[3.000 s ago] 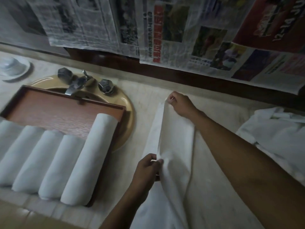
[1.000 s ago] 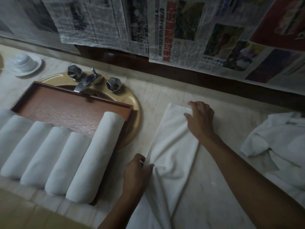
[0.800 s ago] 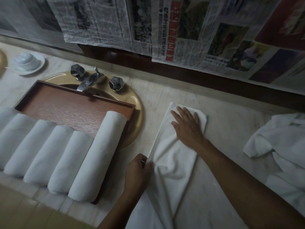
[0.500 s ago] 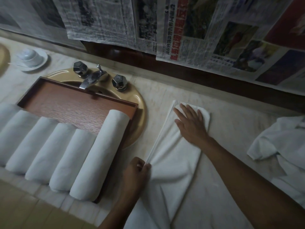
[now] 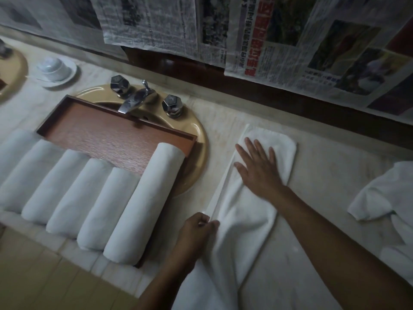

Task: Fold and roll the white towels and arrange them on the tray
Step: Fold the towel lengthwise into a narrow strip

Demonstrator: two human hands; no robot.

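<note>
— Where's the towel (image 5: 245,220)?
— Folded on the table (image 5: 324,175), right of the tray (image 5: 100,135). Right hand (image 5: 259,168) flat on it, fingers spread; left hand (image 5: 196,229) pinches its edge.
— The newspapers (image 5: 257,41)?
— Red headline, unreadable.

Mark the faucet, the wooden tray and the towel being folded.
faucet (image 5: 134,100): head view, on the metal spout.
wooden tray (image 5: 100,135): head view, on a bare part of its floor.
towel being folded (image 5: 245,220): head view, on its flat middle section.

Dim, soft focus, wide-angle edge warp
</note>
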